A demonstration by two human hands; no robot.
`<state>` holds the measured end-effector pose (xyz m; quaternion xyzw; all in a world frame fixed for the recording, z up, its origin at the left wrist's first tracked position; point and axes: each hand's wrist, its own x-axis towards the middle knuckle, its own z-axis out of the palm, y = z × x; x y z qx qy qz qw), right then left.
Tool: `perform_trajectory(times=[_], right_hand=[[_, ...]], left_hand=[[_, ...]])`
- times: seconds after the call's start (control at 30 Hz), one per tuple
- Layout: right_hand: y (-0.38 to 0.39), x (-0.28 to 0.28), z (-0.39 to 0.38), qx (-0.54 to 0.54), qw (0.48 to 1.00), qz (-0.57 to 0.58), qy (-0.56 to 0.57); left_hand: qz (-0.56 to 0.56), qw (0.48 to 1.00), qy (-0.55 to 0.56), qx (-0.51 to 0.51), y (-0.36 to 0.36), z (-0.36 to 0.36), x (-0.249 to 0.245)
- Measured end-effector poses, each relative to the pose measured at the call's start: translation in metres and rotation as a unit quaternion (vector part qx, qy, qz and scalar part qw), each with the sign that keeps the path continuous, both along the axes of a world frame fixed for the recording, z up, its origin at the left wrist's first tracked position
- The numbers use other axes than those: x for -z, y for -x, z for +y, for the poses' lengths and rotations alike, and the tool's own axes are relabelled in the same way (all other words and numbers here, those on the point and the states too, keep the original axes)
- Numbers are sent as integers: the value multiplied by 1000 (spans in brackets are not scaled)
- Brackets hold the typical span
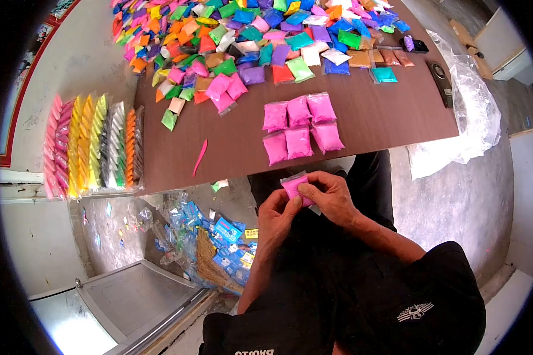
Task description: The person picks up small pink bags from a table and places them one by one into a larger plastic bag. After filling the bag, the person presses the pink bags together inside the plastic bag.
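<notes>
Between both hands, just in front of the table edge, is a small clear packet of pink material (291,186). My left hand (276,208) pinches its lower left side with thumb and fingers. On its right side, my right hand (328,196) grips it, the thumb pressed on the front. Several similar pink packets (298,142) lie in two rows on the brown table (219,136), just beyond my hands. More pink packets (222,92) rest farther left, beside the large heap of many-coloured packets (266,35).
At the table's left end stand twisted coloured packs in clear wrap (89,145). A pink plastic strip (200,157) lies near the front edge. To the right are a dark device (440,83) and clear plastic sheeting (462,112). Below left, a broom (207,254) lies among blue packaging.
</notes>
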<state>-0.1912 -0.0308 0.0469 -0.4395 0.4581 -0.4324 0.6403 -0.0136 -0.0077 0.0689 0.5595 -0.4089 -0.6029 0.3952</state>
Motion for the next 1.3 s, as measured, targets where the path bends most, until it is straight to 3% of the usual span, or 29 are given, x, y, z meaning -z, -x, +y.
perform_trajectory(times=[0.13, 0.2, 0.4, 0.7, 1.03, 1.13, 1.2, 1.3], right_hand=[[-2, 9, 1, -9, 1000, -15, 14], [-7, 10, 3, -15, 995, -97, -11], [-2, 2, 0, -39, 999, -22, 4], [-8, 5, 3, -45, 997, -64, -22], [-3, 4, 2, -80, 996, -28, -32], [-5, 1, 3, -90, 995, -14, -26], [-10, 5, 4, -72, 996, -25, 43], [-11, 1, -1, -63, 998, -8, 25]], left_hand=[[-7, 1000, 14, -2, -5, 0, 11], [-13, 999, 23, -20, -6, -2, 10], [24, 1000, 0, -20, -8, 0, 6], [17, 999, 18, -31, -10, 2, 7], [10, 999, 2, -47, -16, 4, 4], [-2, 999, 7, -40, -19, 4, 13], [19, 997, 37, -61, -18, 5, 13], [4, 998, 46, -30, -21, 6, 12]])
